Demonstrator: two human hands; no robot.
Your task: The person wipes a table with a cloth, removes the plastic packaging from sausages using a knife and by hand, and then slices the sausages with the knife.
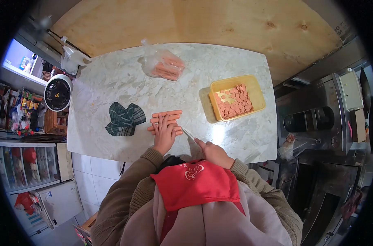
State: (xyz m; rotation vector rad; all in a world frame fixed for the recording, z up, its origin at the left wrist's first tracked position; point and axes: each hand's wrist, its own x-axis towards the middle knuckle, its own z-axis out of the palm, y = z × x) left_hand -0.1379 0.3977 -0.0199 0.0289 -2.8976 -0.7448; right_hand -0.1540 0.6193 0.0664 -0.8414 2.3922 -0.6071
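Note:
Several hot dog sausages (166, 113) lie side by side on the marble-patterned table (112, 82), close to its front edge. My left hand (165, 134) rests over them, fingers stretched out and spread across the lower ones, partly hiding them. In my right hand (214, 153) is a knife (188, 133); its blade points up and left, with the tip close to the sausages' right ends. The closed fingers cover the knife's handle. A yellow plastic container (257, 96) to the right holds many sausage slices (235, 107).
A clear plastic bag (151, 57) with whole sausages (168, 69) lies toward the back of the table. Left of my left hand is a crumpled dark plaid cloth (124, 119). A small fan (58, 93) stands beyond the left edge, a metal appliance (313, 117) beyond the right.

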